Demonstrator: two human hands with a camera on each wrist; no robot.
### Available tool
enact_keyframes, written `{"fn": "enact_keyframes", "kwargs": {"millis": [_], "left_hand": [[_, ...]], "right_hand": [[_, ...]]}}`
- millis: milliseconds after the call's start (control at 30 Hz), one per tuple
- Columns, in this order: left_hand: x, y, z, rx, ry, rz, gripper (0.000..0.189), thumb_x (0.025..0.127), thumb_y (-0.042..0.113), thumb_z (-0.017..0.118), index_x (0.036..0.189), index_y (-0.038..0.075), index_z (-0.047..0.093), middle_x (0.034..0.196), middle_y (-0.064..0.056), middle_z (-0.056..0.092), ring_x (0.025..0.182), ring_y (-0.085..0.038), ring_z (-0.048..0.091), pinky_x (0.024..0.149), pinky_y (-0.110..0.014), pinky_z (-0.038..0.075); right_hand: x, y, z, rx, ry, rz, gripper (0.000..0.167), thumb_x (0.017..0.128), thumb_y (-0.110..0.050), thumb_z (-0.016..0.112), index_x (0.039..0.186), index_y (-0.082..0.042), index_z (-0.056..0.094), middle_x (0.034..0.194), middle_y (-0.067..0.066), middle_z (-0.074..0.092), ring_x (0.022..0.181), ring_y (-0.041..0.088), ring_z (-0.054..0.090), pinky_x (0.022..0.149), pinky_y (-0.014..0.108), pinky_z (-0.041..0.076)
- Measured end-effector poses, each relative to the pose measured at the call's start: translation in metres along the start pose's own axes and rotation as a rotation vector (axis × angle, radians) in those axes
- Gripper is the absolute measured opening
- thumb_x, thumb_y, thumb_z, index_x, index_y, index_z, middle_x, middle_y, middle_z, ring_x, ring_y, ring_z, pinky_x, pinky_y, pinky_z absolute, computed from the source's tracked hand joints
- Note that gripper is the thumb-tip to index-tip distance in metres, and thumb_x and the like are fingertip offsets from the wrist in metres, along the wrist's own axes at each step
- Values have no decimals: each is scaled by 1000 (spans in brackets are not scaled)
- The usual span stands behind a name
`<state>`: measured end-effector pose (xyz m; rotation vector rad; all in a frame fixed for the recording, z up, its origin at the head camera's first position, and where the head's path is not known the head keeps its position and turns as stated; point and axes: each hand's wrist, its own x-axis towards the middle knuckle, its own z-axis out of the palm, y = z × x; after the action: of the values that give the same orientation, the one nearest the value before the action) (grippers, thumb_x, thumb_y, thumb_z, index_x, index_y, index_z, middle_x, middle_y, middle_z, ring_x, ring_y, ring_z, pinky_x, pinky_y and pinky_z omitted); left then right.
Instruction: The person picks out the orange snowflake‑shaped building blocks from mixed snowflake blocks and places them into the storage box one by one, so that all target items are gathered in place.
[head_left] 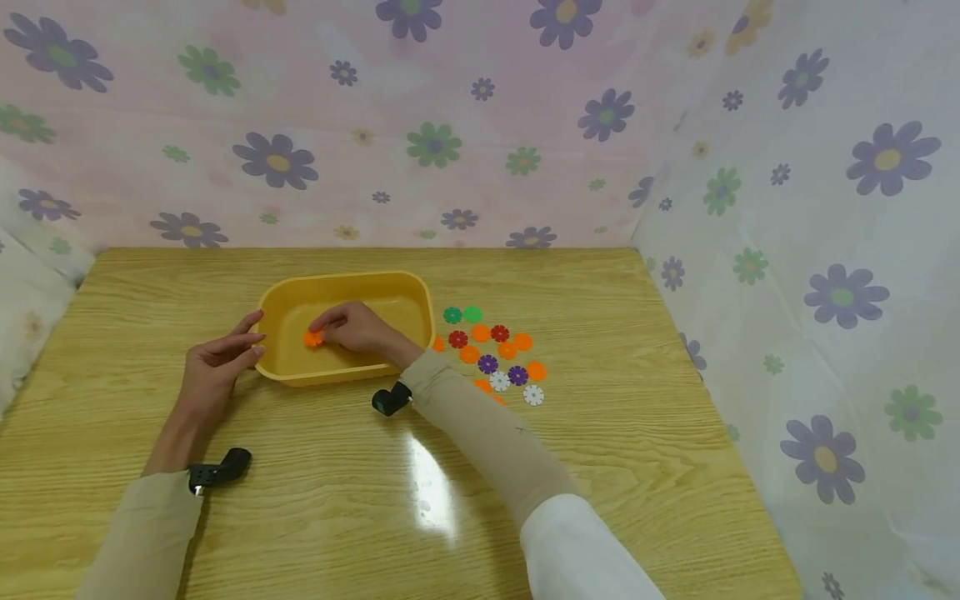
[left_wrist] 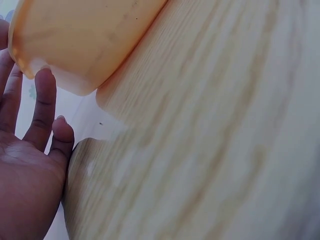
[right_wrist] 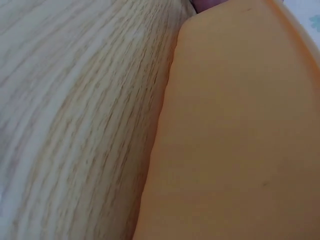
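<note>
A yellow plastic tub (head_left: 345, 377) stands on the table. My right hand (head_left: 358, 327) reaches over its near side and down inside, with thumb and fingers pinching an orange snowflake disc (head_left: 312, 339) low over the tub's floor. At the tub's left end is my left hand (head_left: 213, 371), its fingertips resting against the rim. The left wrist view shows that hand (left_wrist: 25, 165) with fingers spread and loosely bent beside the tub's outer wall (left_wrist: 85, 40). In the right wrist view the tub wall (right_wrist: 235, 125) fills the right half and hides the right hand's fingers.
Right of the tub, several notched discs lie loose on the wooden table (head_left: 637, 433): green (head_left: 452, 315), red (head_left: 500, 333), orange (head_left: 522, 342), purple (head_left: 517, 375) and white (head_left: 533, 395). The right forearm passes close to them. Flowered cloth walls (head_left: 450, 192) border the table.
</note>
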<state>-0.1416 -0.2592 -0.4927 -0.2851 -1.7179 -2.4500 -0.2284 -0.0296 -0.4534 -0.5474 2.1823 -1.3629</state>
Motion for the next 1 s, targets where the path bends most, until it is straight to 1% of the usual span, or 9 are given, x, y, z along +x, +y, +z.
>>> {"fn": "enact_keyframes", "kwargs": {"millis": [233, 433, 567, 667, 800, 900, 1000], "left_hand": [[-1, 1, 1, 13, 2, 2, 26, 94, -22, 53, 109, -13, 73, 135, -1, 68, 135, -5, 53, 98, -15, 51], [-1, 2, 2, 20, 4, -1, 26, 94, -22, 54, 109, -13, 73, 134, 0, 69, 135, -4, 54, 99, -15, 51], [1, 2, 3, 31, 2, -2, 25, 94, -21, 55, 109, -13, 73, 134, 0, 68, 135, -4, 53, 99, -15, 51], [2, 2, 5, 27, -3, -8, 24, 94, -20, 55, 109, -13, 72, 135, 0, 68, 135, -4, 53, 98, -15, 51], [1, 2, 6, 25, -7, -22, 25, 94, -20, 56, 110, -12, 73, 135, 1, 68, 136, -3, 53, 95, -14, 53], [0, 2, 5, 43, -3, -33, 24, 94, -18, 57, 110, -10, 74, 135, 3, 67, 135, -2, 52, 88, -12, 55], [-2, 2, 2, 62, 7, -44, 24, 95, -17, 58, 111, -9, 74, 136, 4, 67, 136, -1, 51, 85, -12, 56]], "right_hand": [[11, 3, 4, -65, 47, 0, 17, 99, -8, 65, 111, -4, 77, 112, 9, 75, 83, 10, 63, 67, 14, 47], [18, 1, 7, -125, 70, -9, 16, 99, -8, 66, 110, -3, 77, 105, 9, 75, 80, 11, 62, 65, 15, 46], [24, 1, 7, -198, 72, -36, 16, 100, -10, 66, 111, -5, 77, 105, 6, 74, 83, 11, 62, 68, 13, 46], [28, 1, 6, -248, 75, -59, 17, 100, -11, 64, 111, -6, 76, 107, 5, 74, 88, 10, 63, 73, 12, 46], [29, 1, 6, -255, 73, -74, 18, 101, -11, 62, 112, -5, 75, 110, 8, 74, 92, 14, 63, 76, 12, 45], [30, 1, 7, -244, 79, -70, 18, 102, -12, 62, 113, -6, 75, 112, 7, 73, 93, 13, 63, 77, 12, 45], [33, 1, 11, -236, 92, -64, 19, 103, -14, 62, 115, -8, 75, 113, 5, 73, 93, 10, 62, 77, 11, 45]]}}
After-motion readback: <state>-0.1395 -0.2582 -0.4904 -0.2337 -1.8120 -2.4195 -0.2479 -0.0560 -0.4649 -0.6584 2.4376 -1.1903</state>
